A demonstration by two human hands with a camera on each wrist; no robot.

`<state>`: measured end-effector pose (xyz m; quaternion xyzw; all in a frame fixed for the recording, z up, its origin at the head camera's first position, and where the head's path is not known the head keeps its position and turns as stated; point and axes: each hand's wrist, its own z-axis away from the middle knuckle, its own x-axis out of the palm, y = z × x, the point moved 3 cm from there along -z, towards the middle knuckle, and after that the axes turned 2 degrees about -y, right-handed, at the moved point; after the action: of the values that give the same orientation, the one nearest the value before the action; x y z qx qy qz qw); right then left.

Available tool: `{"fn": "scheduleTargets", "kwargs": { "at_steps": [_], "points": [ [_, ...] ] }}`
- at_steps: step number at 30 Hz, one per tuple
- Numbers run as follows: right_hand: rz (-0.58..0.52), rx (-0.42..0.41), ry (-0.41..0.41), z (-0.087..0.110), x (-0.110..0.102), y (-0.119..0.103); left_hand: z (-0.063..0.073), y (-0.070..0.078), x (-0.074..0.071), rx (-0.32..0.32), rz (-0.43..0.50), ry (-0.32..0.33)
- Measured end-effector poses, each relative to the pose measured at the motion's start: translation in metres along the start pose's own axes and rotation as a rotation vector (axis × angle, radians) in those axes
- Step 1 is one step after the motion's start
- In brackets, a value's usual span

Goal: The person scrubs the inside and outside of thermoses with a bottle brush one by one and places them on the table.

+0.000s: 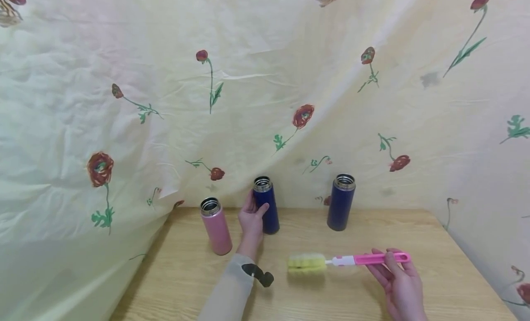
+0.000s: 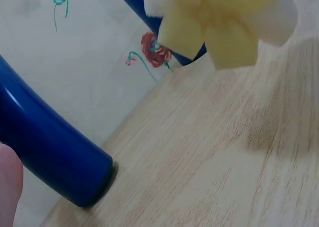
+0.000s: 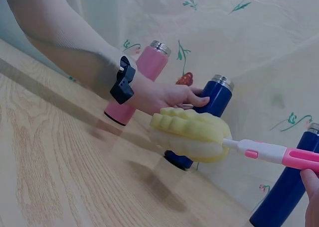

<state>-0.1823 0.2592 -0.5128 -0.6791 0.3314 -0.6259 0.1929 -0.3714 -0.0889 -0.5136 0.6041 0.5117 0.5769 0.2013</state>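
My left hand (image 1: 251, 220) grips the middle dark-blue bottle (image 1: 271, 215), thumb across its front. That bottle is lidless and stands on the table, its steel neck uncovered. In the left wrist view, its blue body (image 2: 55, 142) fills the left side, with a bit of thumb beside it. My right hand (image 1: 401, 284) holds a bottle brush by its pink handle (image 1: 378, 258). The brush's yellow-and-white sponge head (image 1: 307, 262) points left, raised over the table; in the right wrist view the sponge (image 3: 189, 132) partly covers the middle bottle.
An uncapped pink bottle (image 1: 217, 231) stands left of the left hand. To the right, near the back edge, is another lidless blue bottle (image 1: 341, 206). A flower-patterned cloth (image 1: 256, 128) hangs behind the wooden table (image 1: 174, 275).
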Motion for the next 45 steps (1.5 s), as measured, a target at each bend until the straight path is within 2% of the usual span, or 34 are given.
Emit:
{"fn": "scheduleTargets", "kwargs": {
  "at_steps": [5, 14, 17, 20, 22, 24, 28, 32, 34, 37, 40, 41, 43, 45],
  "points": [
    [0.051, 0.028, 0.034, -0.002, 0.002, -0.001, -0.003, 0.002, -0.003, -0.017, -0.045, -0.025],
    [0.0, 0.016, -0.019, -0.006, 0.007, 0.0, -0.004, 0.008, -0.006, -0.028, -0.183, -0.075],
    [0.014, 0.026, -0.017, -0.008, 0.008, 0.0, -0.004, 0.01, -0.008, -0.035, -0.274, -0.077],
    [0.042, 0.036, -0.014, -0.011, 0.01, -0.001, -0.002, 0.018, -0.01, -0.022, -0.407, -0.105],
    [0.061, 0.045, -0.011, -0.014, 0.012, -0.003, 0.002, 0.025, -0.012, -0.004, -0.5, -0.145],
    [0.066, 0.042, -0.014, -0.018, 0.015, -0.004, 0.007, 0.033, -0.014, 0.031, -0.549, -0.202],
    [0.043, 0.021, -0.037, -0.025, 0.025, -0.007, 0.025, 0.05, -0.024, 0.065, -0.541, -0.305],
    [-0.012, -0.006, -0.058, -0.032, 0.038, -0.011, 0.046, 0.076, -0.033, 0.082, -0.512, -0.343],
    [-0.023, -0.012, -0.06, -0.035, 0.045, -0.013, 0.054, 0.093, -0.039, 0.139, -0.478, -0.34],
    [-0.01, -0.015, -0.058, -0.039, 0.057, -0.015, 0.061, 0.117, -0.05, 0.256, -0.357, -0.317],
    [0.007, -0.011, -0.058, -0.044, 0.068, -0.017, 0.062, 0.139, -0.066, 0.439, -0.266, -0.259],
    [0.013, -0.009, -0.058, -0.046, 0.072, -0.018, 0.061, 0.145, -0.073, 0.491, -0.242, -0.226],
    [0.022, -0.004, -0.058, -0.05, 0.081, -0.019, 0.058, 0.155, -0.087, 0.579, -0.247, -0.12],
    [0.033, 0.003, -0.052, -0.055, 0.092, -0.02, 0.054, 0.158, -0.102, 0.608, -0.225, 0.003]
  ]
}}
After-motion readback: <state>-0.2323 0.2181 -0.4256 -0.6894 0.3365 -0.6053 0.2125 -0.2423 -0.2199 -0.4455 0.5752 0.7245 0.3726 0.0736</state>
